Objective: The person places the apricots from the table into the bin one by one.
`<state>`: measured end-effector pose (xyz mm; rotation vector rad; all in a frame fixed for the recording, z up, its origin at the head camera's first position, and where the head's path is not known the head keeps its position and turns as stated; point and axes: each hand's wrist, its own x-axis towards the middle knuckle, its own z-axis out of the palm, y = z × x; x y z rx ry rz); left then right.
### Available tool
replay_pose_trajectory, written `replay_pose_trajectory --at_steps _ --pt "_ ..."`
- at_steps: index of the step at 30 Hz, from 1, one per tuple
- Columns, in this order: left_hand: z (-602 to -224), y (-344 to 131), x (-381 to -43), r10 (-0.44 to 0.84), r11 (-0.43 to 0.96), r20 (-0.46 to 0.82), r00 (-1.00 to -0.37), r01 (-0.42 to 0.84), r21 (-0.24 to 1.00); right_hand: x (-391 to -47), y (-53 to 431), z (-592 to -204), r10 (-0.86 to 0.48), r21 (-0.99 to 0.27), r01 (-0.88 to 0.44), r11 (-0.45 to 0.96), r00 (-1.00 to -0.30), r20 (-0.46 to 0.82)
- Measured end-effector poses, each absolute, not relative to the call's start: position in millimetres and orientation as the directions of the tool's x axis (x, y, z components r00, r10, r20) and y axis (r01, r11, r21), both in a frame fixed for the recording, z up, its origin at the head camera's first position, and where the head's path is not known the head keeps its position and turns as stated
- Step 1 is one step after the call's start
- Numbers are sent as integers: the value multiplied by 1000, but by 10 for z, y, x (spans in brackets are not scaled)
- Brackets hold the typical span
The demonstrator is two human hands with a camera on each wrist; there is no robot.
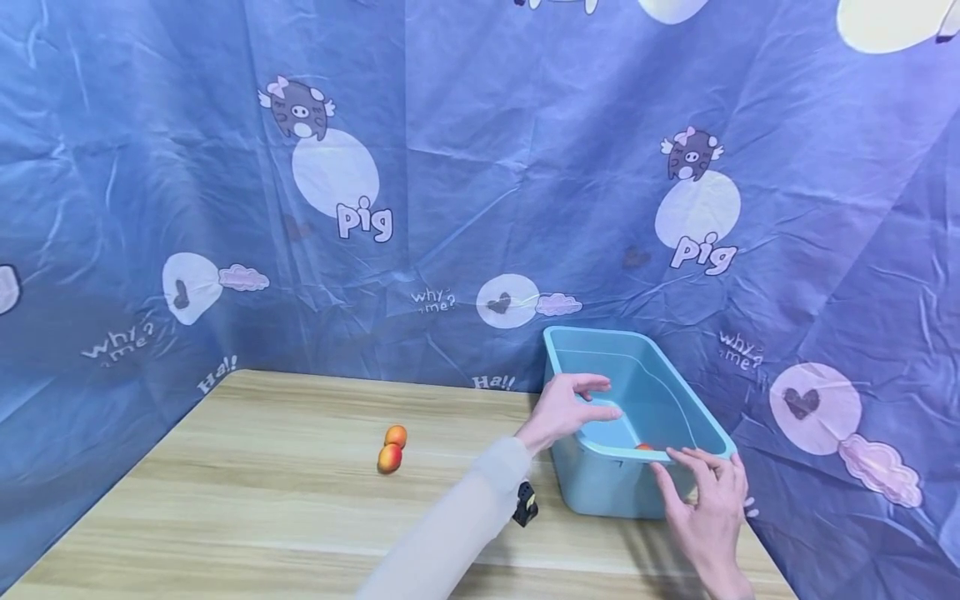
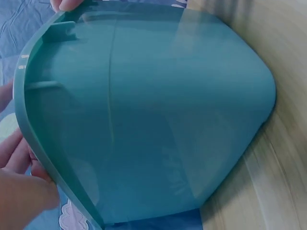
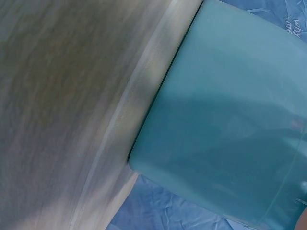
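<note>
A light-blue plastic bin [image 1: 630,483] stands at the table's right side. My left hand [image 1: 564,408] is over its left rim, thumb and fingers apart with nothing between them. At the near right corner, my right hand [image 1: 708,500] holds the rim, its fingers over the edge and its thumb against the outside. Inside the bin, a small orange-red fruit [image 1: 644,447] shows just above the near rim; the rest of it is hidden. The left wrist view shows the bin's outer wall [image 2: 144,105] and my left hand [image 2: 24,187] by the rim.
Two small orange-red fruits, one [image 1: 396,436] behind the other [image 1: 389,458], lie touching on the wooden table [image 1: 262,500]. A small black object [image 1: 526,504] is beside my left sleeve. Blue printed cloth [image 1: 450,167] hangs behind the table and along the bin's right side.
</note>
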<state>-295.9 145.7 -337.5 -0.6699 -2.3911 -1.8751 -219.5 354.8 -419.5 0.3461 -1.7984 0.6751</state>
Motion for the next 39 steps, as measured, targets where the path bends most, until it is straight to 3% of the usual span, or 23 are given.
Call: replay_pose_trajectory --at_steps 12,31,39 --pt "-3520 1228 -3025 307 -30 372 -876 382 924 -2199 3537 -4202 97 -274 -546 792 -330 939" --pt "-3752 416 -2930 164 1 418 -894 424 906 -2205 3523 -4192 87 -267 -548 793 -331 940" --pt "-3874 102 -2825 103 -27 315 -944 314 949 -2186 3550 -4199 84 -258 -530 808 -328 941"
